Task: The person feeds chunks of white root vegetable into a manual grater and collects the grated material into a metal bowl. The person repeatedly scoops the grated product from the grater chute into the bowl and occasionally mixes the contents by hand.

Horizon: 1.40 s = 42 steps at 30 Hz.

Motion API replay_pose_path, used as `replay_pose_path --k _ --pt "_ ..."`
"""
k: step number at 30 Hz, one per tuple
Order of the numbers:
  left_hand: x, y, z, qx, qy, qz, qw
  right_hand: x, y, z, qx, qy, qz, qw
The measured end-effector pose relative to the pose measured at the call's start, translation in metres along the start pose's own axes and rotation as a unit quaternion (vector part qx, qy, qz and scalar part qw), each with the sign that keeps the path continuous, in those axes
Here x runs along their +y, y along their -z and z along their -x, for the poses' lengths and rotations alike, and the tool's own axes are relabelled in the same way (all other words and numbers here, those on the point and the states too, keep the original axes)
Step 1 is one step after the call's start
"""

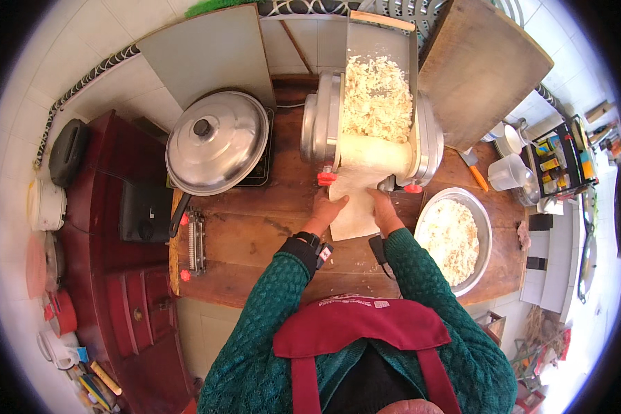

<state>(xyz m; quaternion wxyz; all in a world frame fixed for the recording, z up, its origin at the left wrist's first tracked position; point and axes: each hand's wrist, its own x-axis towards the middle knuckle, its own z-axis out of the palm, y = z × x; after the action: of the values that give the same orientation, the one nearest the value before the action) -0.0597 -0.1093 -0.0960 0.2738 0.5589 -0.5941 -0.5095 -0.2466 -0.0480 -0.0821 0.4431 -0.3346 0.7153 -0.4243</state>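
A pale dough sheet (pixel 355 212) comes down from the roller of a metal noodle machine (pixel 321 121) and hangs toward the wooden table. My left hand (pixel 327 209) holds its left edge, thumb on top and fingers beneath. On the opposite edge, my right hand (pixel 384 208) grips the sheet the same way. Crumbly dough (pixel 378 98) fills the lower part of the machine's feed tray (pixel 378 39), just above the roller. Two red knobs, a left one (pixel 326 177) and a right one (pixel 413 189), sit on the machine's front, close to my hands.
A metal basin (pixel 487 243) of crumbly dough stands right of my right arm. A lidded pan (pixel 217 142) sits on a cooktop at left, above a noodle-cutter attachment (pixel 196 243). An orange-handled knife (pixel 476 171) lies at right, near a leaning wooden board (pixel 486 67).
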Motion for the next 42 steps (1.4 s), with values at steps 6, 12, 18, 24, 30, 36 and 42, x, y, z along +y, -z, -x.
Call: replay_pose_path --k 6,12,18,24,30,36,42 --pt "0.014 0.027 0.026 -0.097 0.144 0.13 0.976 -0.005 -0.005 0.027 -0.028 -0.084 -0.299 0.95" --pt "0.028 0.039 0.068 -0.147 0.021 -0.014 0.989 0.006 0.031 0.074 -0.103 -0.181 -0.136 0.969" --pt "0.04 0.042 0.066 -0.171 -0.013 0.098 0.98 -0.097 0.067 0.098 -0.097 0.16 0.189 0.964" --pt "0.054 0.039 0.078 -0.219 0.12 0.327 0.911 -0.254 0.086 0.075 0.011 0.437 0.302 0.847" --pt "0.07 0.037 0.085 -0.239 0.096 0.337 0.906 -0.301 0.038 -0.012 -0.086 0.426 0.483 0.76" --pt "0.064 0.047 0.077 -0.286 0.072 0.374 0.879 -0.291 0.044 -0.016 -0.158 0.457 0.462 0.743" --pt "0.051 0.045 0.073 -0.331 0.101 0.373 0.861 -0.306 0.083 -0.003 -0.142 0.441 0.547 0.698"
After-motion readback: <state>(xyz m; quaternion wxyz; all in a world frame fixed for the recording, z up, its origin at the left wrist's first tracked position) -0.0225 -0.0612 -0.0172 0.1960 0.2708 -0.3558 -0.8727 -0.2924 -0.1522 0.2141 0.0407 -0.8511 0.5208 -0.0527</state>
